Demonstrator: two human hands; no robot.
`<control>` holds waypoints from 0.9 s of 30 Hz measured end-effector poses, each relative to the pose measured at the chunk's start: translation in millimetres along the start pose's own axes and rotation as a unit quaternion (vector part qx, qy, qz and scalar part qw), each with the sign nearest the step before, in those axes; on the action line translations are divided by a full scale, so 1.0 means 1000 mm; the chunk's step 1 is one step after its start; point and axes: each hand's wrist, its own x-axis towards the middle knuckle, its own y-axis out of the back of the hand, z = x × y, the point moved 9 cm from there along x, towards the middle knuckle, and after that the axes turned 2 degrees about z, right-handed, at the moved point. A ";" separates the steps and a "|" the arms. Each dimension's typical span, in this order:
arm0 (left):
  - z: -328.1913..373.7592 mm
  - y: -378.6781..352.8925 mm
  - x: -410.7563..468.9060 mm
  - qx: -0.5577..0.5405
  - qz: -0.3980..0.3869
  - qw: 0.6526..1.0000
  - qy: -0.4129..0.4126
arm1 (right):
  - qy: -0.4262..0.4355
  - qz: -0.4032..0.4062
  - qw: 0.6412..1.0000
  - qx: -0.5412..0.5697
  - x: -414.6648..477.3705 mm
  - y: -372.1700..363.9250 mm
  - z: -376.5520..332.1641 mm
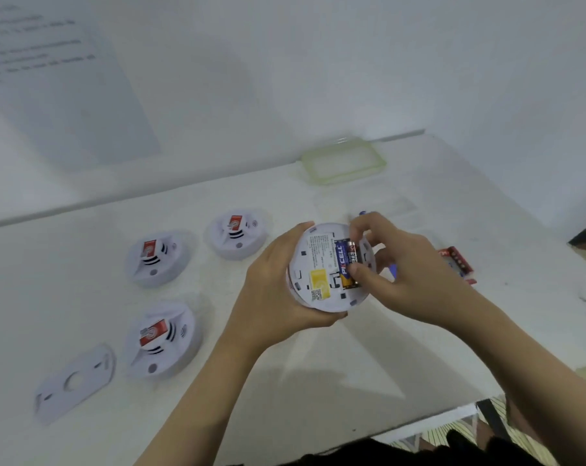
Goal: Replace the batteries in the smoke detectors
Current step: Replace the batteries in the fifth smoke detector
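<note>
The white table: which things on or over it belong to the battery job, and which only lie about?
Belong to the job:
- round white smoke detector held in the left hand
- blue and gold battery in its bay, second battery under the right hand
- three white detectors with red labels
- red battery pack

Lying about:
- green-rimmed clear lid
- flat white mounting plate
- printed paper sheet

Both bare forearms reach forward and converge, the left hand [271, 290] cupped with palm turned inward, fingers curled underneath and thumb up over the top, while the right hand [395, 264] arches from the other side, thumb and forefinger pinched close together.
</note>
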 end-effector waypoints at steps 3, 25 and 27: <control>0.004 -0.021 0.012 -0.005 -0.006 1.000 0.000 | -0.007 -0.024 1.000 0.011 0.002 0.015 0.014; 0.002 -0.078 0.057 0.014 0.023 1.000 0.010 | 0.003 0.128 0.992 0.007 -0.009 0.092 0.092; 0.003 -0.081 0.060 0.019 0.010 1.000 0.012 | 0.031 0.094 0.995 -0.021 -0.004 0.088 0.086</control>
